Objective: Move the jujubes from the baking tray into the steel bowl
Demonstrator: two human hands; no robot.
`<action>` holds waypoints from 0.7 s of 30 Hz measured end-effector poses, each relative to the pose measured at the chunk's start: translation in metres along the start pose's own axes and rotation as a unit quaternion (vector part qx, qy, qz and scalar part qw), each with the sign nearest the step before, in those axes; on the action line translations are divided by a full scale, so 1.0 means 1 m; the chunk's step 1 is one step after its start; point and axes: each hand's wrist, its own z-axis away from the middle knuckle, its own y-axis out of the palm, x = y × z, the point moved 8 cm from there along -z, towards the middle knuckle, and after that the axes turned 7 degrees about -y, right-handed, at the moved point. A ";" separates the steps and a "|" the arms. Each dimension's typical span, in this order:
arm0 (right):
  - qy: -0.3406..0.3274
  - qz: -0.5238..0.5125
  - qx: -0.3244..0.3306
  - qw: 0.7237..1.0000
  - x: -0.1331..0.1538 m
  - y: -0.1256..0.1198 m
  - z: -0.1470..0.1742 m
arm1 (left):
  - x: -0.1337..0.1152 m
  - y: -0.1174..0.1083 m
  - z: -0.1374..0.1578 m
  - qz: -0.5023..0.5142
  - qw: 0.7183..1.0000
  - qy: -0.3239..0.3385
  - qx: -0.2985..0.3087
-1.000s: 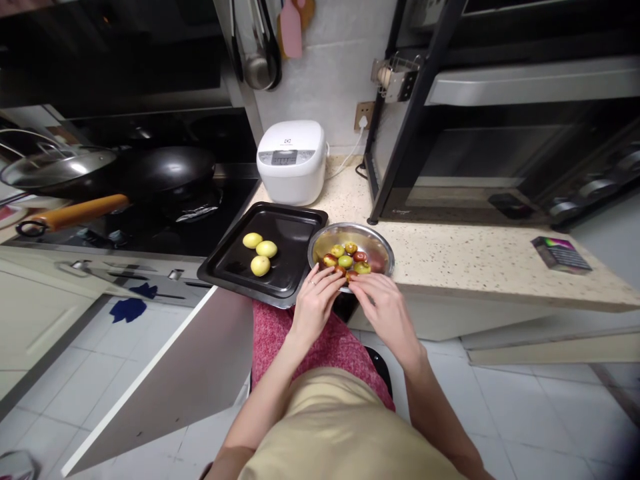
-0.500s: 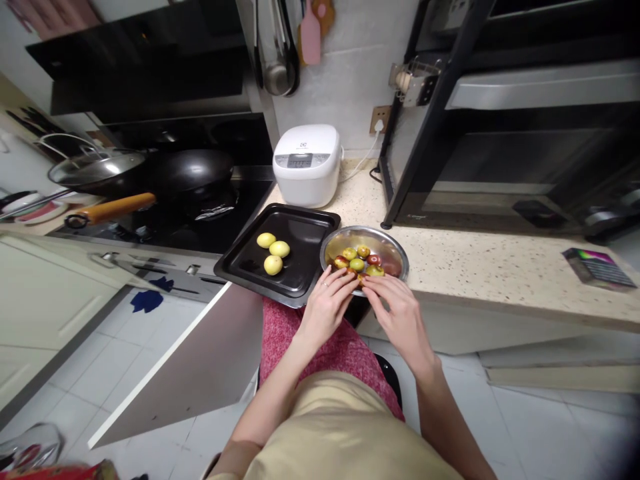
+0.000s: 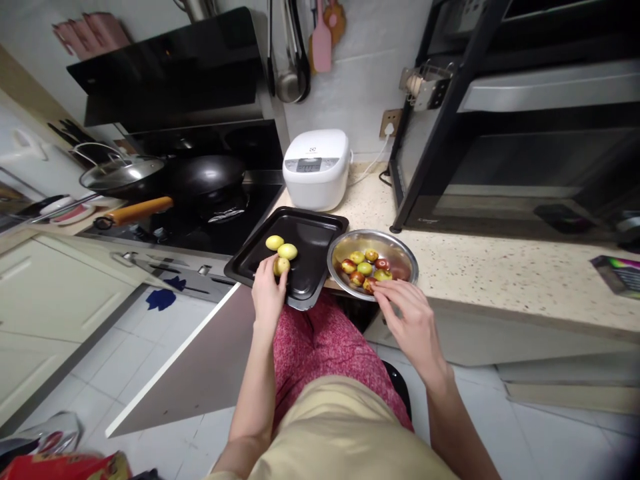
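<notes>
Three smooth yellow fruits, lemon-like in look, are on a black baking tray [image 3: 320, 230]. My left hand [image 3: 270, 287] has its thumb and fingers closed around the nearest yellow fruit [image 3: 281, 266]. The other two, a left fruit [image 3: 275, 242] and a right fruit [image 3: 287, 251], lie just behind it. To the right, a steel bowl [image 3: 407, 257] holds several green and reddish-brown jujubes [image 3: 365, 269]. My right hand [image 3: 407, 313] reaches over the bowl's near rim, its fingertips pinched at a brown-patched jujube [image 3: 369, 285], partly hidden by the fingers.
A white rice cooker [image 3: 316, 173] stands behind the tray. On the left, a wok [image 3: 207, 177] and a lidded pan [image 3: 123, 173] sit on the stove. A black oven [image 3: 520, 160] is at right; a small dark box [image 3: 617, 277] lies on the counter. An open cabinet door [image 3: 185, 367] juts out below.
My left hand has moved left from the bowl to the tray and closed on the nearest yellow fruit. My right hand stays at the bowl's near rim. The view has shifted slightly.
</notes>
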 end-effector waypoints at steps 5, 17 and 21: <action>-0.004 0.006 -0.008 1.000 0.002 -0.004 -0.002 | 0.003 0.007 -0.003 -0.047 0.998 -0.020 0.048; 0.001 -0.005 -0.014 1.000 0.012 0.000 -0.006 | -0.036 -0.003 0.005 0.184 0.979 -0.003 0.088; -0.005 -0.008 -0.002 1.000 0.018 0.005 -0.005 | -0.075 0.000 0.026 0.286 0.948 -0.010 0.141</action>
